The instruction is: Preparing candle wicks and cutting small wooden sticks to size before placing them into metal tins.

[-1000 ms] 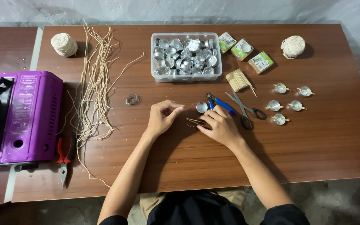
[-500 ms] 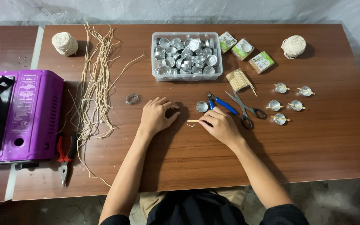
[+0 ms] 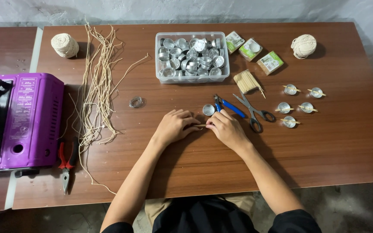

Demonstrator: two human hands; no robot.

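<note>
A thin wooden stick [image 3: 200, 125] lies on the brown table [image 3: 333, 146], just below the single empty metal cup [image 3: 208, 109], and both hands meet on it. The left hand [image 3: 175, 126] curls over its left end, fingers drawn together and pinching it; the right hand [image 3: 228, 129] does the same at the right end, knuckles up, fingertips closed on the wood. Whether a strand of wick sits between the sticks is too small to tell. To handle this well, the pinch should stay light and close to the ends, since so slender a stick would likely bend or snap under a hard squeeze, and keeping it flat on the table steadies it.

Right of the cup lie blue-handled cutters [image 3: 225, 104] and grey scissors [image 3: 254, 112], hard steel with smooth grips. Further right of the cup, five shiny cups with sticks across their rims [image 3: 298, 105] stand in loose rows. Above the cup, a clear plastic tub [image 3: 191, 57] holds a heap of thin, bright, round tins, with a bundle of pale sticks [image 3: 247, 82] beside it. Well left of the cup, long stiff waxy strands [image 3: 98, 82] lie in a loose spread, near red pliers [image 3: 67, 162] and a glossy purple stove [image 3: 20, 121].
</note>
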